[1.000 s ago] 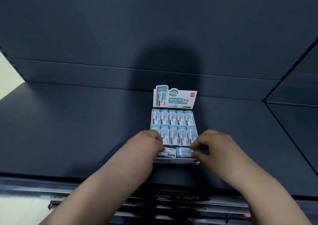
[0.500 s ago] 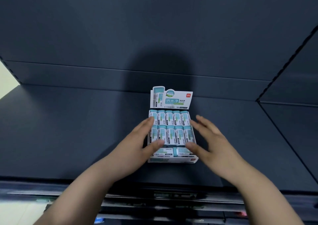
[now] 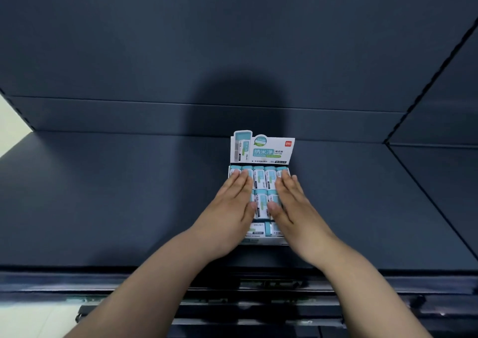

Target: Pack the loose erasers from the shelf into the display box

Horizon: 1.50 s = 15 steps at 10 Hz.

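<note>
A white and teal display box (image 3: 261, 240) sits on a dark blue shelf (image 3: 116, 195), a little right of centre, about midway between the shelf's front edge and its back wall. The box is packed with teal-and-white wrapped erasers (image 3: 260, 180) lying in neat rows. An upright printed header card (image 3: 262, 149) rises from the back of the box.

Both hands lie flat on top of the erasers, palms down, fingers straight and close together, gripping nothing. The left hand (image 3: 232, 203) covers the left columns and the right hand (image 3: 292, 205) covers the right columns. Their fingertips reach the back row, and a narrow strip of erasers shows between them.

The shelf is bare and wide to the left of the box, with open surface also to the right and behind.

The hands hide most of the erasers, so the count cannot be told. The box's side walls are covered, and the print on the card is too small to read fully.

Behind, a plain dark back panel (image 3: 232, 40) carries a rounded shadow (image 3: 238, 105). At the front, a shelf-edge rail (image 3: 258, 283) crosses under the forearms. A pale surface (image 3: 13, 136) shows at far left.
</note>
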Each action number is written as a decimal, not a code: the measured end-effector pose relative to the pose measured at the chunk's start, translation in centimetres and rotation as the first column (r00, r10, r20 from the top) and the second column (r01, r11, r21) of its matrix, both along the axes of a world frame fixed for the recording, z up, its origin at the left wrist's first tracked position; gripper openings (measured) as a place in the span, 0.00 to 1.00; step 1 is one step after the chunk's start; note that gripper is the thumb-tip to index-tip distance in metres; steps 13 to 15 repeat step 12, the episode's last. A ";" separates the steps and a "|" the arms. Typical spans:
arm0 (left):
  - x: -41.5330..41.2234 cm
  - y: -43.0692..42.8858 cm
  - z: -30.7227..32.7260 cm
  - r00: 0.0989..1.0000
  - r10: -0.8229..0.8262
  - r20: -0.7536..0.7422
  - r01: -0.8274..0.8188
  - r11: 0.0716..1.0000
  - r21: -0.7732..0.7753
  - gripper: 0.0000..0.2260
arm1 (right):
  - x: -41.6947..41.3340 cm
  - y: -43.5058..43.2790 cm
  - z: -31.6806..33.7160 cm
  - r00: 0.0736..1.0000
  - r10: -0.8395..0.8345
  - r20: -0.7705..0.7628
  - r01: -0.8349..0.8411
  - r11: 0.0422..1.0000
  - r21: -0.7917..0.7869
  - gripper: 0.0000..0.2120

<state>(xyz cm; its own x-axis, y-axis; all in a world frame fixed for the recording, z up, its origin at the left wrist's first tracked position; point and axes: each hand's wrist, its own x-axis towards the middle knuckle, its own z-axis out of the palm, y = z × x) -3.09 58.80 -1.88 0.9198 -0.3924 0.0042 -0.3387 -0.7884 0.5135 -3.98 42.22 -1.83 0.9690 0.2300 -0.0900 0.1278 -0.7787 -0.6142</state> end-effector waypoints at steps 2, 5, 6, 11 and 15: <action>0.0 1.1 0.4 0.900 0.214 -0.379 -0.390 0.786 -0.480 0.25 | -0.1 -1.4 1.1 0.968 -0.176 -0.178 0.238 0.868 0.435 0.27; -0.2 -1.2 -0.4 0.885 0.263 -0.384 -0.442 0.736 -0.513 0.24 | 0.4 -0.8 0.1 0.982 -0.047 -0.183 0.127 0.880 0.457 0.28; -0.6 -1.5 0.2 0.873 0.295 -0.388 -0.468 0.730 -0.498 0.23 | 0.3 -0.7 0.3 0.982 -0.024 -0.188 0.109 0.883 0.457 0.29; -1.5 -0.8 1.1 0.839 0.202 -0.505 -0.499 0.655 -0.567 0.24 | -0.2 -1.4 1.6 0.947 -0.088 -0.310 0.258 0.783 0.566 0.27; -1.4 0.0 1.5 0.832 0.180 -0.524 -0.502 0.647 -0.575 0.24 | -0.6 -1.6 3.1 0.944 -0.115 -0.309 0.286 0.754 0.591 0.25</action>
